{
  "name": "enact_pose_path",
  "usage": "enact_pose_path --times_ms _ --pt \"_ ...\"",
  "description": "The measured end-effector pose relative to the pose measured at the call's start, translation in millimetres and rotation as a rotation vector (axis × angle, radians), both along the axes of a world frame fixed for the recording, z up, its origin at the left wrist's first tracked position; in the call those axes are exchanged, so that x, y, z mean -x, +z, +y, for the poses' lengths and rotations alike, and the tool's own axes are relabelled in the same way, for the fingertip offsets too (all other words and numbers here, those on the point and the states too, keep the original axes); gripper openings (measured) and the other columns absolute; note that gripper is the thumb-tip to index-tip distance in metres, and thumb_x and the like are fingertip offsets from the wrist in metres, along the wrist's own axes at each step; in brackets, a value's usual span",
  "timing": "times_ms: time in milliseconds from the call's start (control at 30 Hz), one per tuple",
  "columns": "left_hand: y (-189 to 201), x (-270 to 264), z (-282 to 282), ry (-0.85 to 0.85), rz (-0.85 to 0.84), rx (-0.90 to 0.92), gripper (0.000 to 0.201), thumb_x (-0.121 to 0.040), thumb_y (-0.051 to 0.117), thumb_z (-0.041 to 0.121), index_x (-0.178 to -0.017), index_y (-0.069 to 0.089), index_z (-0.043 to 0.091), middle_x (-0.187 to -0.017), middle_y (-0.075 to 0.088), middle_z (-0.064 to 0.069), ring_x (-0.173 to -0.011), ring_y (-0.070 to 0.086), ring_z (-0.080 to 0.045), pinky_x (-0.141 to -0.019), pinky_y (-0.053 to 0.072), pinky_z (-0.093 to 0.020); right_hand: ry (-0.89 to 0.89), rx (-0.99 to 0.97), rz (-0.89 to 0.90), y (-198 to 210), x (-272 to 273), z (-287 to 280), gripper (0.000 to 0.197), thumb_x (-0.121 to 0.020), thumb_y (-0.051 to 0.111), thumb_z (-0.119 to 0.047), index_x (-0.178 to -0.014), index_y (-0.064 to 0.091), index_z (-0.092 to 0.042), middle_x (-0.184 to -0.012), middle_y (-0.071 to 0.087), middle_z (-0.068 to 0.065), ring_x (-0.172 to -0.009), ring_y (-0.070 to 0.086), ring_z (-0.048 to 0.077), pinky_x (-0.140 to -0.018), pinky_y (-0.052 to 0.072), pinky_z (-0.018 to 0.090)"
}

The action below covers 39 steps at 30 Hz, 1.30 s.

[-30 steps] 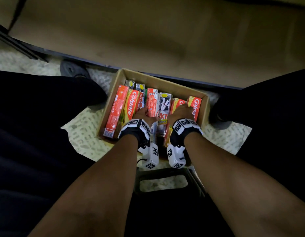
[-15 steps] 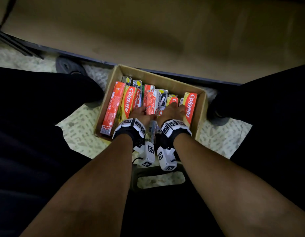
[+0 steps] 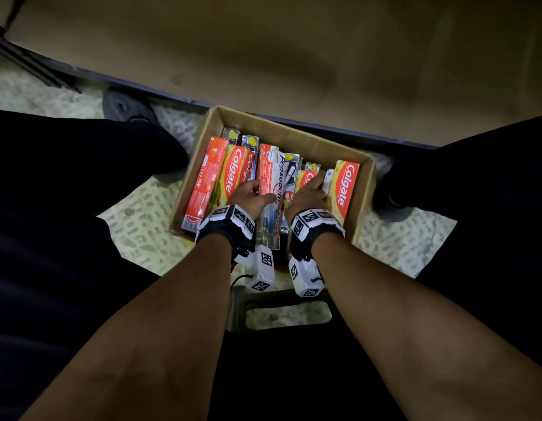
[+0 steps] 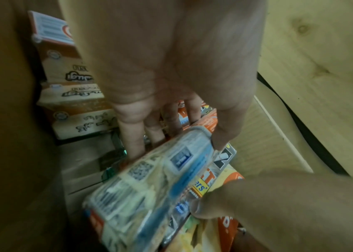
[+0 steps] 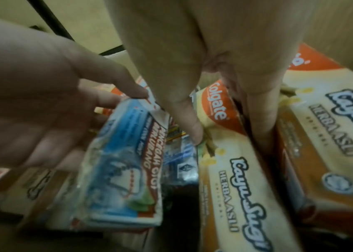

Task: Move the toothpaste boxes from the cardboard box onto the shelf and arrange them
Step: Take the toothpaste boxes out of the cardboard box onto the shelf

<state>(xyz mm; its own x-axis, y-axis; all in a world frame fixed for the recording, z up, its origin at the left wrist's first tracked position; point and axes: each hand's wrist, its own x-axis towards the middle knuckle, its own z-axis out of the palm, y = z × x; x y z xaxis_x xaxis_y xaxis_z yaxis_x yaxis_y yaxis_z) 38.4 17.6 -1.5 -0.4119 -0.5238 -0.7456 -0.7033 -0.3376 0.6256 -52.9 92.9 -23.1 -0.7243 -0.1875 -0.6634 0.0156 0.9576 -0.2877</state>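
Note:
An open cardboard box [image 3: 362, 189] on the floor holds several toothpaste boxes standing in a row. My left hand [image 3: 254, 189] grips a white, blue and red Pepsodent pack [image 3: 277, 183], raised and tilted above the row. In the left wrist view its fingers [image 4: 136, 146] lie behind the pack [image 4: 149, 179], with the thumb on the top edge. My right hand [image 3: 316, 185] reaches down round a yellow Colgate Kayu Sugi box [image 5: 225, 153], thumb on one side and fingers in the gap on the other. The pale wooden shelf [image 3: 294, 56] lies beyond the box.
My legs in dark trousers flank the box on both sides, with a shoe [image 3: 124, 107] at the far left. The floor [image 3: 136, 226] is pale and patterned. A dark stool frame [image 3: 281, 302] sits under my wrists. A dark rail [image 3: 160, 92] edges the shelf.
My left hand has pulled the Pepsodent pack up out of the row and tilted it. My right hand has shifted left and pushed its fingers down around the Colgate box.

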Motion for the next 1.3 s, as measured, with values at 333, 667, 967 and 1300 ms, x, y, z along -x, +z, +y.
enact_pose_path --times_ms 333,667,967,1300 --pt "-1.2 1.8 -6.9 0.051 -0.045 -0.001 0.031 -0.085 0.062 0.029 -0.116 0.066 0.028 -0.110 0.069 0.003 -0.096 0.065 -0.022 -0.090 0.053 -0.036 0.016 0.056 -0.137 2.5 23.1 11.4 0.083 -0.088 0.070 -0.012 -0.154 0.019 -0.008 -0.153 0.028 0.021 -0.138 0.035 0.038 -0.108 0.035 0.041" --pt "-1.5 1.2 -11.6 0.005 -0.015 -0.014 0.033 -0.084 0.062 0.033 -0.117 0.062 0.030 -0.107 0.071 0.000 -0.091 0.069 -0.022 -0.086 0.056 -0.038 -0.164 0.345 -0.252 12.5 29.2 16.2 0.105 -0.072 0.083 -0.021 -0.155 0.021 -0.039 -0.140 0.056 -0.007 -0.118 0.060 0.018 -0.098 0.052 0.035" --pt "-18.8 2.0 -10.8 -0.037 -0.021 -0.183 0.041 -0.059 0.087 0.051 -0.094 0.070 0.041 -0.118 0.069 0.003 -0.108 0.065 -0.025 -0.098 0.048 -0.050 -0.246 0.410 -0.381 19.5 35.3 32.3 0.090 -0.079 0.078 -0.003 -0.148 0.034 -0.040 -0.110 0.062 -0.008 -0.099 0.064 0.018 -0.072 0.060 0.046" --pt "18.1 4.4 -9.8 0.025 0.057 -0.075 0.072 -0.060 0.089 0.043 -0.122 0.060 0.022 -0.118 0.069 -0.003 -0.100 0.068 -0.023 -0.088 0.055 -0.048 -0.220 0.410 -0.306 24.7 38.3 33.1 0.069 -0.073 0.081 -0.013 -0.135 0.053 -0.026 -0.116 0.067 0.000 -0.100 0.066 0.020 -0.086 0.058 0.048"
